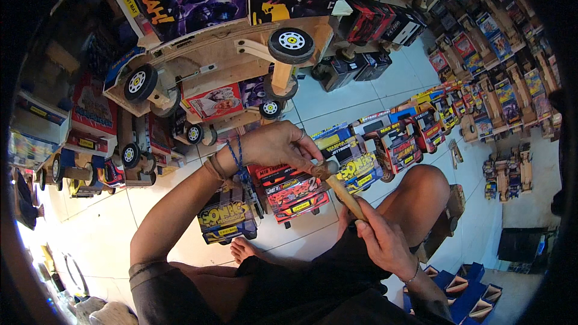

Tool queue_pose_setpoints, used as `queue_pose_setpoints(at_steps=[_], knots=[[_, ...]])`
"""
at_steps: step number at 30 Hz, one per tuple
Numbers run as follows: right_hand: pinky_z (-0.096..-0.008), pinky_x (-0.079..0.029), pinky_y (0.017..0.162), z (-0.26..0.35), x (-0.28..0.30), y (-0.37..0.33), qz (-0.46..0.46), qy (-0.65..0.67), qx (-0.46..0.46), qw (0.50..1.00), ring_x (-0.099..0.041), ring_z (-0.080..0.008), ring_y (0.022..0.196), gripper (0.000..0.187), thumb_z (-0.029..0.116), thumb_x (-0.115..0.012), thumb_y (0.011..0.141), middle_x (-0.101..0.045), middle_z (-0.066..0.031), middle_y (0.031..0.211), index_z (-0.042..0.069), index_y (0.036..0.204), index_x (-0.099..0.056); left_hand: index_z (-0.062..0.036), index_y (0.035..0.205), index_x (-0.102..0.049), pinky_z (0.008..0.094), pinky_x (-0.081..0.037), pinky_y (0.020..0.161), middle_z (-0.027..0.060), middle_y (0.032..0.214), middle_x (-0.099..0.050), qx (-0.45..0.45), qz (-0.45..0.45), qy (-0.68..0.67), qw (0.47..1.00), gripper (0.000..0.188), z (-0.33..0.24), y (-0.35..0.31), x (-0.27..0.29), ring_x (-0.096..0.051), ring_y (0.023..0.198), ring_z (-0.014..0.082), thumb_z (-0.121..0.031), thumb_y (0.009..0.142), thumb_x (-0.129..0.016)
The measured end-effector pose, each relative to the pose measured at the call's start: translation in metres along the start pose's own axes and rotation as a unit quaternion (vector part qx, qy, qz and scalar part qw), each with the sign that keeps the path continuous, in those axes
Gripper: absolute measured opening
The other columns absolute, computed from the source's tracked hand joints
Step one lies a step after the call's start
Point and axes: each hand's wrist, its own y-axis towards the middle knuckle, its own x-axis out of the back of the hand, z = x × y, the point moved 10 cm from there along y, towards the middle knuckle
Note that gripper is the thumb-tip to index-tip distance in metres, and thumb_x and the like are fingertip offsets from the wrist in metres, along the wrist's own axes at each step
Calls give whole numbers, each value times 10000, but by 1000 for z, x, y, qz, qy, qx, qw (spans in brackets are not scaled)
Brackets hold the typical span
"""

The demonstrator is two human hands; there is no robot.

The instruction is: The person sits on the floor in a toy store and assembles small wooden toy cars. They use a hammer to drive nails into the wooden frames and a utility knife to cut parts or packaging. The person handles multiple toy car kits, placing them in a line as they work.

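Observation:
My right hand point(385, 241) is wrapped round the wooden handle of a hammer point(348, 197), which slants up and left in front of my lap. Its grey head meets the fingertips of my left hand point(286, 147). Those fingers are pinched together, and whatever lies between them is too small or hidden to make out. Just below the left hand stands a red toy truck point(293, 195) on the tiles. To its left is a dark blue and yellow toy truck point(226, 216), partly covered by my forearm.
More toy trucks point(397, 150) form a row running to the right. Overhead at the back, a large wooden toy truck point(217, 57) lies with its wheels showing. Several small trucks point(506, 96) fill the right side. Blue parts point(460, 289) sit at lower right, near my bare foot point(244, 250) and knee.

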Motion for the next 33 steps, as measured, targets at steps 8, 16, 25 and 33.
queue_pose_setpoints(at_steps=[8,16,25,33], knots=[[-448,-620,816,12,-4,4,-8,-151,83,985,-672,-400,1124,612,122,-569,1011,-656,-300,1218,152,1576,-337,-20,1224,-707,203,-524,737,-4,922,-711,-35,12,-26,999,328,-1,2,-1,-648,829,45,-120,913,-740],[-421,-638,789,33,11,4,-43,-156,129,978,-698,-372,1084,675,62,-625,954,-679,-276,1180,173,1566,-364,-24,1189,-726,220,-528,726,4,898,-727,-38,-3,-17,999,330,2,3,0,-648,807,49,-156,889,-767],[-410,-598,625,47,18,2,-80,-159,188,966,-722,-320,793,695,1,-624,922,-689,-204,991,115,1560,-372,-43,1203,-728,205,-508,711,-19,910,-727,-35,-11,42,998,337,-1,3,3,-632,798,28,-169,893,-763],[-409,-637,644,28,6,6,-43,-194,140,970,-744,-363,920,741,43,-629,934,-676,-280,1161,182,1588,-311,-72,1169,-753,210,-500,692,-21,860,-729,-46,-7,50,998,319,-4,5,2,-633,765,33,-205,880,-781]])
